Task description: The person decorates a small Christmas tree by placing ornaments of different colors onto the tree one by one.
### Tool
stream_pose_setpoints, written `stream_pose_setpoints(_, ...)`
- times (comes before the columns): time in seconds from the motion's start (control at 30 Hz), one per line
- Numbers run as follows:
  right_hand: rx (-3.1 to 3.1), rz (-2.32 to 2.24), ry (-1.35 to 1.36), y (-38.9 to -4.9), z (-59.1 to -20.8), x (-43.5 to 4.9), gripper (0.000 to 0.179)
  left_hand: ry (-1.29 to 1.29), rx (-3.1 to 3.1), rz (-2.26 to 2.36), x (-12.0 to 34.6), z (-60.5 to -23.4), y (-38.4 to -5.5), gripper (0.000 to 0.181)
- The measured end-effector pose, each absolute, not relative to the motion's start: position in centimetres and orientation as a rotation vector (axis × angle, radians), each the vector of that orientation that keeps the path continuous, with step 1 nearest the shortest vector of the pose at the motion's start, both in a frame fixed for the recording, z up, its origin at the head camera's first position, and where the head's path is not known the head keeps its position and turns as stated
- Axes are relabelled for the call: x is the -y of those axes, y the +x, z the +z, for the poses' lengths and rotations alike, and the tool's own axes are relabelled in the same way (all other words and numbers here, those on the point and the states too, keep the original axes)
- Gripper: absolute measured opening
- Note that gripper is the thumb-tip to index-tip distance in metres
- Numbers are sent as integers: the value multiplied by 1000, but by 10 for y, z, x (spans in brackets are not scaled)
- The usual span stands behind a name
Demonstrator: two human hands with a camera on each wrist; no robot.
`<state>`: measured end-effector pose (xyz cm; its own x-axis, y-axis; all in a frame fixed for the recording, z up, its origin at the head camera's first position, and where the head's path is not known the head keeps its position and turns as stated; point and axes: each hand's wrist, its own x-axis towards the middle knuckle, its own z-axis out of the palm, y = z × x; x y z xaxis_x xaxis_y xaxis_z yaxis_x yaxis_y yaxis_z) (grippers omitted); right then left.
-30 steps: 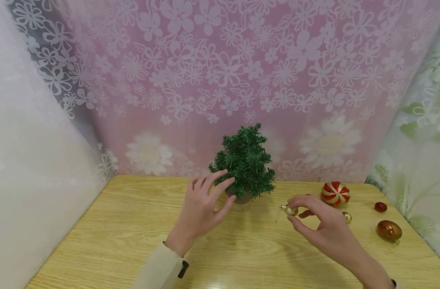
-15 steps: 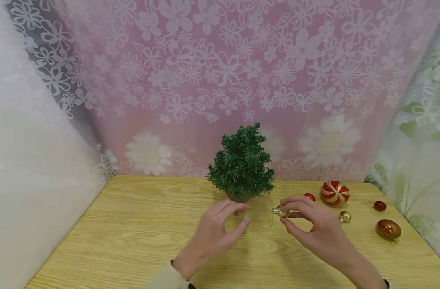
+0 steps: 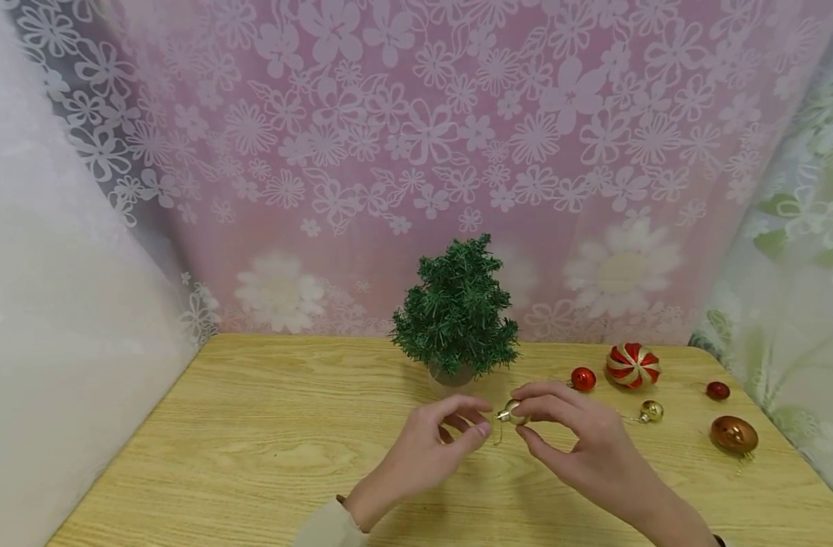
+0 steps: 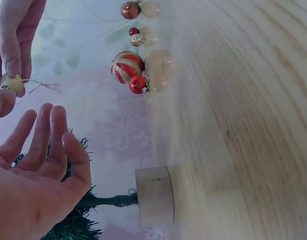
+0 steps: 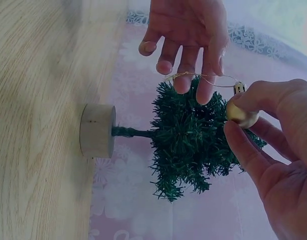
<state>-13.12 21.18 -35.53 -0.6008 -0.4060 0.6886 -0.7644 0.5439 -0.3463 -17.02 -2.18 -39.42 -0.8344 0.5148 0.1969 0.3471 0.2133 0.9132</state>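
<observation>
Between its thumb and fingertips my right hand [image 3: 583,437] pinches a small gold Christmas bauble [image 5: 242,114]. A thin gold hanging loop [image 5: 208,80] trails from the bauble's cap toward the left hand. My left hand [image 3: 430,448] is close beside that cap, fingers loosely bent and thumb apart from them; it grips nothing. In the right wrist view the left fingers [image 5: 186,70] lie near the loop, and whether they touch it I cannot tell. Behind both hands a small artificial Christmas tree [image 3: 457,308] stands upright on a round wooden base [image 5: 97,131], its branches bare of baubles.
On the right of the wooden table [image 3: 272,425] lie a red bauble [image 3: 583,379], a red-and-gold striped bauble [image 3: 632,365], another gold bauble [image 3: 651,411], a dark red bauble [image 3: 717,390] and a copper-coloured one [image 3: 733,434]. A floral curtain [image 3: 416,152] hangs behind the table.
The left hand has come down from beside the tree and moved right, toward the bauble. The right hand has carried the gold bauble slightly left and nearer the front.
</observation>
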Motion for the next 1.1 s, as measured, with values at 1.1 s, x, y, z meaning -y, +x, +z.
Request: stream_pose_setpoints(1.1,2214,898,1003,-132,-364,-209,15,689,-2405,1840,32,-401,-170,19)
